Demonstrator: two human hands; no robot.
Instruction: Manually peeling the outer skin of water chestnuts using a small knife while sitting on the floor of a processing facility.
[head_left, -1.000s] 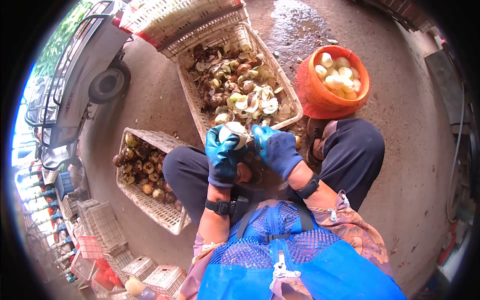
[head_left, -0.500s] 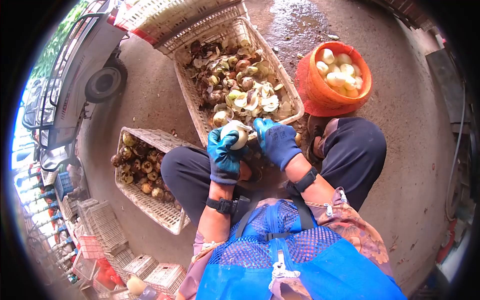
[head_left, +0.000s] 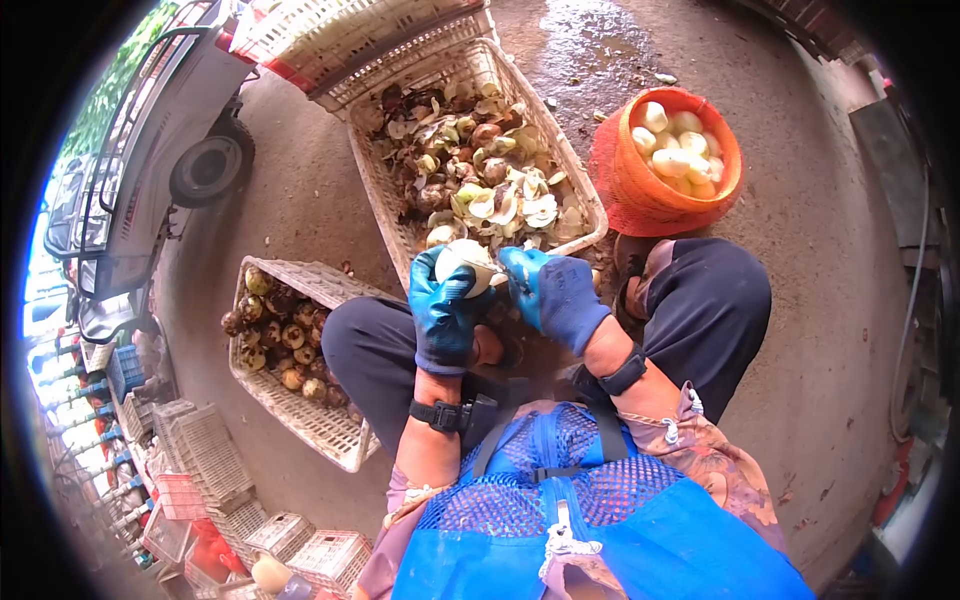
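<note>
In my gloved left hand [head_left: 443, 308] is a pale, peeled bulb that looks like an onion [head_left: 465, 266], with the fingers and thumb wrapped round it. My right hand [head_left: 552, 297], in a blue glove, is closed beside the onion's right side. A small tool seems to be in its fingers, but the glove hides most of it. Just beyond both hands stands a white plastic crate [head_left: 592, 236] of cut skins and pieces [head_left: 490, 192]. At the far right, an orange mesh-lined bucket [head_left: 655, 212] holds several peeled white onions [head_left: 672, 161].
A second crate [head_left: 300, 432], tilted by my left knee, holds brown unpeeled onions [head_left: 293, 334]. More crates [head_left: 350, 45] are stacked behind the peel crate. A vehicle [head_left: 160, 150] stands at left, above further crates [head_left: 210, 455]. Wet concrete floor [head_left: 590, 45] shows at the back.
The onion has been turned and tilted in my left hand, moving slightly left. My right hand has dropped a little and rotated, staying close to it. A pale strip beside the onion no longer shows.
</note>
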